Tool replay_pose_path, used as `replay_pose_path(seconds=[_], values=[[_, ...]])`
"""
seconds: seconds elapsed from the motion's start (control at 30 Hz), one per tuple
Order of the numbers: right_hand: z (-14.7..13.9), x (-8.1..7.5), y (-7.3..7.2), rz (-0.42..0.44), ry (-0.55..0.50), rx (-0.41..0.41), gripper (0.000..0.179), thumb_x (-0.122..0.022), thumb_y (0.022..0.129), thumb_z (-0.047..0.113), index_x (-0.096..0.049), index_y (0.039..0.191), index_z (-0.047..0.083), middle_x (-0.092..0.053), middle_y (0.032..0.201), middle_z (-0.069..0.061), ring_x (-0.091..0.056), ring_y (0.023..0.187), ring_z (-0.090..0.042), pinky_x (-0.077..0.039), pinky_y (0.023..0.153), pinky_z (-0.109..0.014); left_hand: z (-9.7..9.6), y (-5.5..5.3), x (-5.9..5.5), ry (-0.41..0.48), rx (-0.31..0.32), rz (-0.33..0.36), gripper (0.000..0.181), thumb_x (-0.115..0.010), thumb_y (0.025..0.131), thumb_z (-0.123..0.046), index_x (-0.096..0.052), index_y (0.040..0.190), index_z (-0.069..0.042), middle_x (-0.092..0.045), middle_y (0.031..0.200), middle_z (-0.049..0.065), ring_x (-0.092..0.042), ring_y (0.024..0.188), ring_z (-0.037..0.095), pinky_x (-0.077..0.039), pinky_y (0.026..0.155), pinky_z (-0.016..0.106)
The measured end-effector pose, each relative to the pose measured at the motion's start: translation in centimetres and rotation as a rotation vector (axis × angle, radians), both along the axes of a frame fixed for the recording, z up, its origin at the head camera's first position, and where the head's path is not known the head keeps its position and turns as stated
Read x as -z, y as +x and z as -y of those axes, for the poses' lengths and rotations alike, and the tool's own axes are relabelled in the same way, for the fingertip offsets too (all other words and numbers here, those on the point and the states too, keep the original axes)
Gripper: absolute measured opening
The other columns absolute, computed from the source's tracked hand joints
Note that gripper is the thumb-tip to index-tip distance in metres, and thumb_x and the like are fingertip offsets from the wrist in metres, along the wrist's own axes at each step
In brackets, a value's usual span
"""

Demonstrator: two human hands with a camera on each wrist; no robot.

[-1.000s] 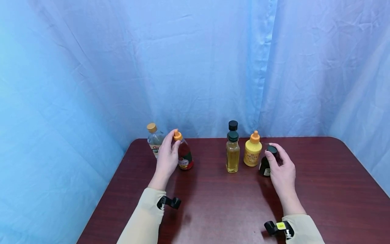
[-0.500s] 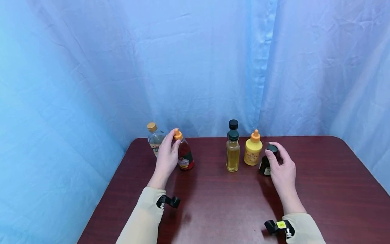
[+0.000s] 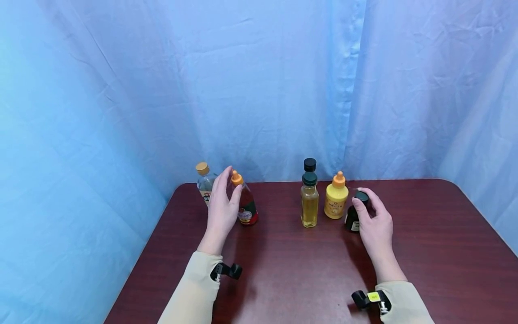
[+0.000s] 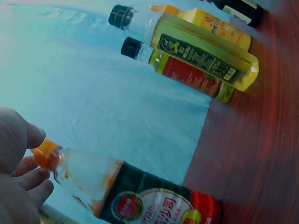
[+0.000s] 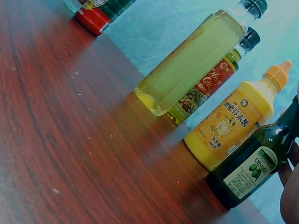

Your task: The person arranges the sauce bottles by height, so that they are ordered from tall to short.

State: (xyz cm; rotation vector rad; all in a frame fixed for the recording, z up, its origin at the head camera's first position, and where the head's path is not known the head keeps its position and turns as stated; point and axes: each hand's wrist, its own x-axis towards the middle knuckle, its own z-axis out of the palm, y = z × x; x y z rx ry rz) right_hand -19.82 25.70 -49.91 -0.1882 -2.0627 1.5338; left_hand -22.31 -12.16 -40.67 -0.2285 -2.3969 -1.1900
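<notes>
My left hand (image 3: 221,209) stands around the orange cap of a ketchup-like squeeze bottle (image 3: 247,208), thumb and fingers parted and loosely bent. In the left wrist view the thumb lies near that cap, with fingers behind it; whether skin touches it is hard to tell. The red-and-green-labelled sauce bottle (image 4: 154,198) stands upright on the table. At the right, my right hand (image 3: 376,222) grips a small dark green olive oil bottle (image 3: 353,219) by its cap and neck. That olive oil bottle (image 5: 250,170) appears upright on the table, beside a yellow squeeze bottle (image 5: 231,123).
A clear bottle with a tan cap (image 3: 203,170) stands left of my left hand, partly hidden. Mid-table, a square bottle of yellow oil (image 3: 309,207) stands before a black-capped olive oil bottle (image 3: 310,164). Blue cloth (image 3: 259,90) hangs behind the dark red table (image 3: 279,270).
My left hand's fingers and thumb have spread apart around the orange cap, fingertips rising slightly. The right hand and the bottles stay in place; the view shifts a little.
</notes>
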Motion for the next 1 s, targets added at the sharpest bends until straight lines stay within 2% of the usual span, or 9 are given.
replay_pose_path(seconds=[0.2, 0.33, 0.47, 0.6, 0.63, 0.77, 0.87, 1.0], values=[[0.0, 0.1, 0.0, 0.010, 0.002, 0.003, 0.040, -0.074, 0.109, 0.035, -0.071, 0.148, 0.026, -0.070, 0.136, 0.001, -0.064, 0.112, -0.002, -0.048, 0.092, -0.011, -0.9, 0.8, -0.6, -0.022, -0.068, -0.105, 0.058, -0.068, 0.112, -0.015, -0.048, 0.166, -0.010, -0.048, 0.165, 0.011, -0.049, 0.150, 0.028, -0.047, 0.119, 0.053], [-0.1, 0.2, 0.0, 0.021, 0.009, 0.005, 0.040, -0.073, 0.109, 0.037, -0.071, 0.148, 0.029, -0.070, 0.138, 0.001, -0.064, 0.112, -0.003, -0.048, 0.090, -0.012, -1.6, 1.3, -0.8, -0.026, -0.085, -0.224, 0.055, -0.068, 0.111, -0.013, -0.052, 0.163, -0.008, -0.051, 0.161, 0.012, -0.051, 0.146, 0.029, -0.051, 0.113, 0.052], [-0.1, 0.2, 0.0, 0.019, 0.013, 0.005, 0.040, -0.073, 0.109, 0.038, -0.071, 0.148, 0.030, -0.070, 0.138, 0.000, -0.064, 0.111, -0.005, -0.048, 0.089, -0.014, -2.6, 1.7, -1.2, -0.013, -0.070, -0.364, 0.051, -0.070, 0.109, -0.009, -0.057, 0.158, -0.006, -0.056, 0.155, 0.013, -0.054, 0.137, 0.031, -0.054, 0.104, 0.049], [-0.1, 0.2, -0.1, 0.007, 0.011, 0.003, 0.040, -0.073, 0.109, 0.036, -0.071, 0.148, 0.029, -0.070, 0.137, 0.000, -0.065, 0.111, -0.005, -0.049, 0.090, -0.013, -4.0, 2.2, -1.5, 0.017, -0.012, -0.440, 0.049, -0.071, 0.108, -0.009, -0.060, 0.155, -0.007, -0.058, 0.152, 0.014, -0.056, 0.127, 0.031, -0.054, 0.095, 0.046], [-0.1, 0.2, -0.1, 0.005, 0.012, 0.002, 0.040, -0.073, 0.109, 0.035, -0.071, 0.148, 0.029, -0.070, 0.137, 0.000, -0.064, 0.111, -0.005, -0.049, 0.091, -0.013, -4.4, 2.3, -1.6, 0.020, -0.001, -0.450, 0.048, -0.071, 0.108, -0.009, -0.061, 0.155, -0.006, -0.058, 0.152, 0.014, -0.057, 0.126, 0.032, -0.054, 0.096, 0.046], [-0.1, 0.3, -0.2, 0.002, 0.014, 0.004, 0.039, -0.074, 0.109, 0.035, -0.071, 0.147, 0.031, -0.071, 0.136, 0.000, -0.064, 0.111, -0.004, -0.048, 0.091, -0.012, -6.0, 2.6, -1.4, 0.028, 0.035, -0.446, 0.047, -0.072, 0.107, -0.011, -0.063, 0.153, -0.007, -0.060, 0.150, 0.013, -0.057, 0.133, 0.031, -0.047, 0.113, 0.047], [-0.1, 0.3, -0.2, 0.003, 0.012, 0.004, 0.039, -0.074, 0.109, 0.035, -0.071, 0.147, 0.030, -0.071, 0.137, -0.001, -0.064, 0.112, -0.004, -0.049, 0.092, -0.012, -7.2, 3.0, -1.1, 0.041, 0.063, -0.395, 0.049, -0.073, 0.107, -0.013, -0.062, 0.154, -0.009, -0.059, 0.152, 0.011, -0.054, 0.142, 0.027, -0.044, 0.120, 0.047], [-0.1, 0.1, -0.1, 0.006, 0.005, -0.001, 0.040, -0.074, 0.109, 0.035, -0.071, 0.148, 0.028, -0.070, 0.138, 0.000, -0.064, 0.113, -0.003, -0.049, 0.091, -0.014, -8.5, 3.4, -0.7, 0.062, 0.095, -0.306, 0.052, -0.074, 0.108, -0.017, -0.059, 0.157, -0.013, -0.057, 0.155, 0.007, -0.051, 0.145, 0.022, -0.047, 0.118, 0.045]])
